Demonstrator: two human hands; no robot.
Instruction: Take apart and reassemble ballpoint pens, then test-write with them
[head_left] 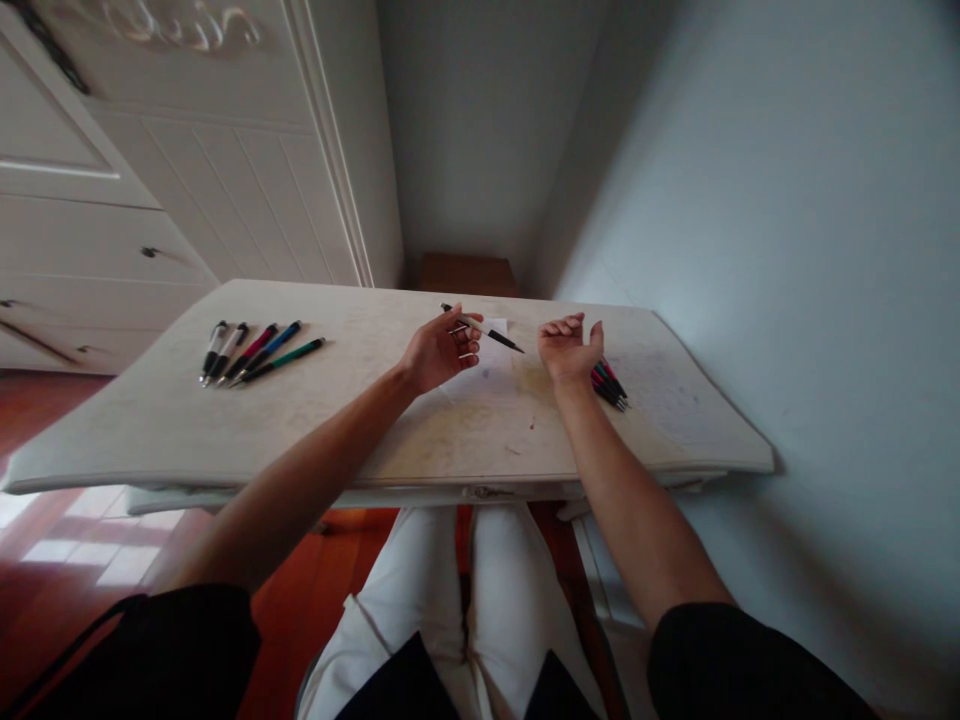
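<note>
My left hand (442, 350) pinches a white-and-black pen (495, 335) by its upper half, above the middle of the table. The pen's dark tip points right, toward my other hand. My right hand (568, 345) is turned palm up with fingers loosely curled and thumb apart, holding nothing. Just beside its wrist lies a bunch of dark-gripped pens (610, 383), partly hidden by the hand and forearm. On the left side several pens are fanned out, among them a green pen (285, 358), a blue pen (268, 350) and a red pen (251, 352).
A worn, stained white table (360, 440) spans the front, with a sheet of paper (491, 385) under my left hand. A white cabinet (247, 200) stands behind on the left. The pale wall (787, 250) borders the right side. A brown box-like object (469, 273) sits beyond the far edge.
</note>
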